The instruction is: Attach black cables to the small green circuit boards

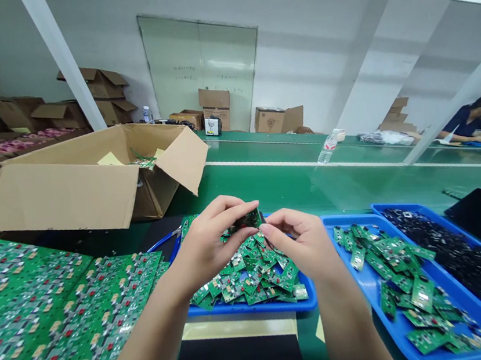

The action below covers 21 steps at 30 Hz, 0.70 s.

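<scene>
My left hand [212, 239] pinches a small green circuit board [248, 220] by its left end, held above a blue tray [256, 307] heaped with several small green boards. My right hand [303, 239] is curled close to the board's right end, fingers closed; what they touch is hard to make out. Both forearms reach in from the bottom of the view.
Large green circuit panels [51, 320] lie stacked at the left. An open cardboard box [86, 175] stands behind them. At the right sit a blue tray with green boards [367, 287] and a blue tray of black parts [460, 258]. A person [474, 119] sits far right.
</scene>
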Available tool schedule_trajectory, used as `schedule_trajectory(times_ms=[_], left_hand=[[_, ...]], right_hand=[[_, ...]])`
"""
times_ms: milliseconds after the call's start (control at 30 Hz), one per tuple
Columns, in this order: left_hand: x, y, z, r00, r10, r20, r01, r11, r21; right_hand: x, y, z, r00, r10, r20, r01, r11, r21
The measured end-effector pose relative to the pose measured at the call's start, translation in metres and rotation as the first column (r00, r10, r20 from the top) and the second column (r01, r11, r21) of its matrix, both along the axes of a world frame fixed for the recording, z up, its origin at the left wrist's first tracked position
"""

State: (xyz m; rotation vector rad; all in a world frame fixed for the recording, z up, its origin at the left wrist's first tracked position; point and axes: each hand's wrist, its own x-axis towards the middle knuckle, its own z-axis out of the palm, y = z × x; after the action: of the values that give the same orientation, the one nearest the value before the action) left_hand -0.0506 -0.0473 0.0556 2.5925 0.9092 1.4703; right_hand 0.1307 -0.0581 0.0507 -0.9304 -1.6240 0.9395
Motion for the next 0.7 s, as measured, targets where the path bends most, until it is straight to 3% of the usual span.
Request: schedule_trajectory(times_ms=[233,367,500,567,700], left_hand=[[-0.004,0.001,0.003,0.967,-0.086,0.241,0.165,0.929,-0.330],[-0.011,-0.001,0.009,0.920,-0.126,0.370,0.275,0.882,-0.382],[-0.013,-0.003,0.011,0.864,-0.221,0.453,0.426,0.800,-0.423],[-0.012,-0.004,0.010,0.861,-0.237,0.450,0.447,0.774,-0.447],[-0.010,-0.003,0.009,0.868,-0.240,0.436,0.442,0.774,-0.453]], right_hand=[[0.003,-0.003,0.003,0.993,0.090,-0.075,-0.094,0.994,-0.055],[0.004,-0.001,0.006,0.986,0.091,-0.139,-0.103,0.991,-0.081],[0.005,0.001,0.005,0.974,0.165,-0.157,-0.176,0.983,-0.057],[0.006,0.000,0.004,0.969,0.205,-0.140,-0.212,0.976,-0.042],[0.009,0.001,0.003,0.970,0.212,-0.115,-0.216,0.976,-0.020]])
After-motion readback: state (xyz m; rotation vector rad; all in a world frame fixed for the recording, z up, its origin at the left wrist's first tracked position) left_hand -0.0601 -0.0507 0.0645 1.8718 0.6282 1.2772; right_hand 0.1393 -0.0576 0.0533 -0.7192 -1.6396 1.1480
